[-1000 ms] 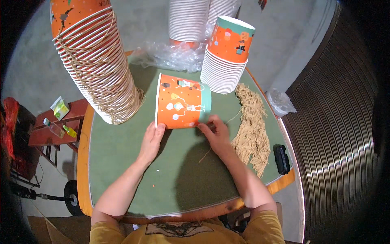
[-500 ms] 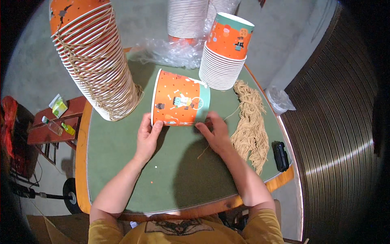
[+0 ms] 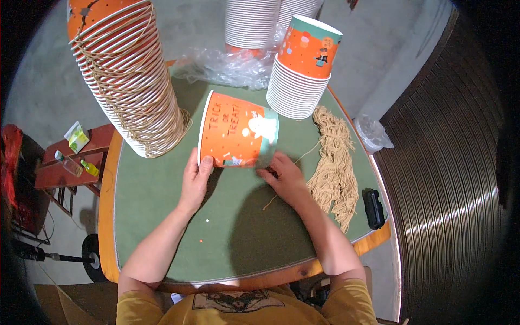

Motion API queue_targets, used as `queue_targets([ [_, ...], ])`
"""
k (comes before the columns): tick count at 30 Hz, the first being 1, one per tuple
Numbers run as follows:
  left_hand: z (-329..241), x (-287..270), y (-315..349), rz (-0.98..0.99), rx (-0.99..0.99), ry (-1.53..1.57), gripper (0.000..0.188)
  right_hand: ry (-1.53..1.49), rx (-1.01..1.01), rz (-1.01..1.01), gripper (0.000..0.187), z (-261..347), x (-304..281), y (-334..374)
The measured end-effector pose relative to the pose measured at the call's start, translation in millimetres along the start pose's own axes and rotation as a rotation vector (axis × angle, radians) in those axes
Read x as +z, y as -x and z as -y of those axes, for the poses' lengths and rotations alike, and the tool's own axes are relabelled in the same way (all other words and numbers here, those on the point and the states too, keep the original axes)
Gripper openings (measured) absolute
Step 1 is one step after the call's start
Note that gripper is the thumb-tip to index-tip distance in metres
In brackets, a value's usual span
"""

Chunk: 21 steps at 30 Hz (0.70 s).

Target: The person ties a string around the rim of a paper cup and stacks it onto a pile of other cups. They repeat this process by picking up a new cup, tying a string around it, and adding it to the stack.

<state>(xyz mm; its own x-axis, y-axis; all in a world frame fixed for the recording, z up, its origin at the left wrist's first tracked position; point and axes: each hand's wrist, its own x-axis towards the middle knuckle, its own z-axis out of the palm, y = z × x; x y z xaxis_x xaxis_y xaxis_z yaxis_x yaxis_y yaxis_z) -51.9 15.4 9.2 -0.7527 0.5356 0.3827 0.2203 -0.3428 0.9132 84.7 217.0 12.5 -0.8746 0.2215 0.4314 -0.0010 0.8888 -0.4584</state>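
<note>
An orange and teal paper bucket (image 3: 233, 130) with cartoon figures lies tilted on its side between my hands, its white rim to the left. My left hand (image 3: 196, 176) grips the rim end, thumb on the printed wall and fingers behind. My right hand (image 3: 284, 176) is at the teal base end, fingers curled against its lower edge, slightly blurred. Beside the right hand, a bundle of tan twine (image 3: 333, 168) lies on the table, with one loose strand reaching toward that hand.
At the left leans a tall stack of paper buckets (image 3: 130, 81) strung with twine. A shorter bucket stack (image 3: 300, 84) stands at the back right, behind it white-rimmed stacks and clear plastic wrap (image 3: 227, 67). A black case (image 3: 374, 208) lies at the right edge of the green-covered table (image 3: 184, 244).
The bucket has turned about its length between my hands, bringing lettering and a white ghost shape into view. My right hand has shifted slightly left and down.
</note>
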Motion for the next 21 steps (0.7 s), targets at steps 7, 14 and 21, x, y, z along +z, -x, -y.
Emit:
queue_targets([
  [7, 1.6, -1.8, -0.8, -0.083, 0.086, -0.015, 0.024, -0.015, 0.024, 0.051, 0.037, 10.8, -0.8, -0.4],
  [14, 5.9, -2.7, -4.7, 0.049, -0.039, -0.212, 0.020, -0.262, 0.256, -0.091, 0.028, 1.9, 3.0, -2.6],
  [21, 0.7, 0.6, -2.1, -0.078, 0.019, -0.056, 0.025, 0.107, -0.174, -0.126, 0.030, -6.7, 11.8, 0.1],
])
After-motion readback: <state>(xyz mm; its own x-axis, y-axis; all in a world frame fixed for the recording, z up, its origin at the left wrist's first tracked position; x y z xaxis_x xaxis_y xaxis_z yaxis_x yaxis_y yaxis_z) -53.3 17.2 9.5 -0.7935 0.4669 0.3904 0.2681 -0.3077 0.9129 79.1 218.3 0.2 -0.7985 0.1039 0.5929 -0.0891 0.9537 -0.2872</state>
